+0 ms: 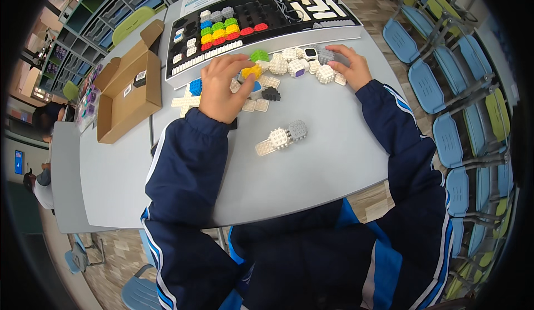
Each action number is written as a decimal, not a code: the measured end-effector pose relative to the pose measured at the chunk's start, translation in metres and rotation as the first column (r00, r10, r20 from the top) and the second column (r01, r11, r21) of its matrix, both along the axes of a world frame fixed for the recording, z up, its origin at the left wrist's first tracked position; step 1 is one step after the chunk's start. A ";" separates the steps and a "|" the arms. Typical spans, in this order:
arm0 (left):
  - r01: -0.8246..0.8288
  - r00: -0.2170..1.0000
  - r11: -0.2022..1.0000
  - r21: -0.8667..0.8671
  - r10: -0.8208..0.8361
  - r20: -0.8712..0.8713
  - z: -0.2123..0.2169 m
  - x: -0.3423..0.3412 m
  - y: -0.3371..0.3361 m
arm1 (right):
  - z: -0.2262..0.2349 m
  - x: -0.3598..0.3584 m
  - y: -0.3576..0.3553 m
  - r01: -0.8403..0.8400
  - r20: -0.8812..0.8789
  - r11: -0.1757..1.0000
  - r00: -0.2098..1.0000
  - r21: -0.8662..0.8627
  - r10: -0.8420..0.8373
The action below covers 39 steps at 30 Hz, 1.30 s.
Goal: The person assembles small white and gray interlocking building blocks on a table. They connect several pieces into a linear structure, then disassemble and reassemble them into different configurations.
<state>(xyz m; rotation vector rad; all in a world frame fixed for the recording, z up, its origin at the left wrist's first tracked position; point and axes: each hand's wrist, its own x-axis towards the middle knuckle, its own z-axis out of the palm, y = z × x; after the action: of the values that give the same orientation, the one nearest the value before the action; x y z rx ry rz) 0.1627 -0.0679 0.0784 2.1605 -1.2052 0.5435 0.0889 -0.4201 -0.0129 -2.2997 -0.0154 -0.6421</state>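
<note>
My left hand (225, 83) reaches over the left side of a pile of building blocks. Its thumb and index finger close around a yellow studded block (251, 72). At the pile's right end my right hand (351, 65) has thumb and fingers apart, beside a grey studded block (325, 54); its fingertips seem to touch that block. Between the hands lie several white blocks (278, 64), a green block (259, 56) and a black piece (271, 93). Nearer to me on the table rests a small joined piece of a white block (279, 138), a grey round block (297, 129) and a pale flat plate (266, 146).
Behind the pile stands a large kit tray (261, 38) with coloured blocks and white parts in black foam. An open cardboard box (130, 96) is at the left. A blue block (196, 87) and cream cross-shaped plate (185, 103) lie beside my left hand. Stacked blue chairs (425, 85) line the right.
</note>
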 end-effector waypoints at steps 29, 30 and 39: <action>0.074 0.881 0.979 -0.191 -0.154 -0.447 -0.058 -0.105 0.068 | 0.048 -0.087 0.122 -0.348 0.196 0.885 0.887 -0.309 0.417; 0.088 0.882 0.980 -0.179 -0.160 -0.442 -0.058 -0.105 0.066 | 0.047 -0.086 0.117 -0.339 0.173 0.898 0.902 -0.279 0.395; 0.049 0.872 0.989 -0.142 -0.111 -0.476 -0.060 -0.102 0.063 | 0.033 -0.081 0.115 -0.429 0.097 0.874 0.883 -0.228 0.459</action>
<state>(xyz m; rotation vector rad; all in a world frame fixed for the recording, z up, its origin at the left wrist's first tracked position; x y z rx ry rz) 0.0603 -0.0054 0.0182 1.9654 -0.9457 0.0266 0.0076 -0.3049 0.0202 -2.3140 -0.6935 -0.5842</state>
